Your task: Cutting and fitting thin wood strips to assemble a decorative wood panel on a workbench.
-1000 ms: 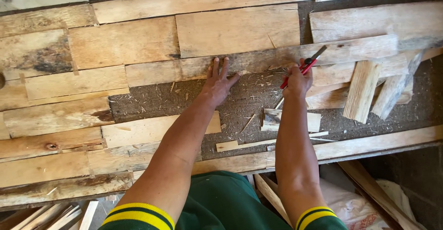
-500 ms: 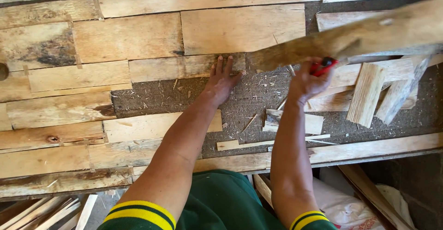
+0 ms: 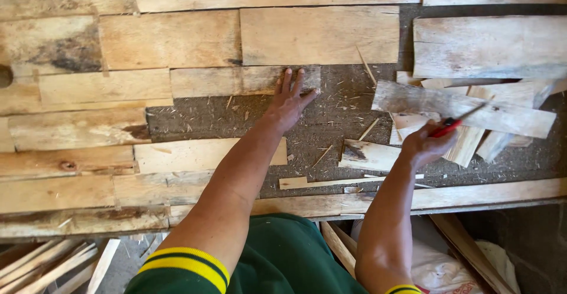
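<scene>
Pressing a short plank (image 3: 245,80), left hand (image 3: 289,102) (flat); right hand (image 3: 425,145) grips a red pencil (image 3: 458,120).

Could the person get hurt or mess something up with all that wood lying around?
Maybe. The left hand presses flat on a rough plank, and loose slivers lie all around, so a splinter seems possible. The right hand grips a red-handled tool whose thin tip reaches over stacked offcuts; it might slip or nudge them. Scraps near the bench edge could fall off.
</scene>
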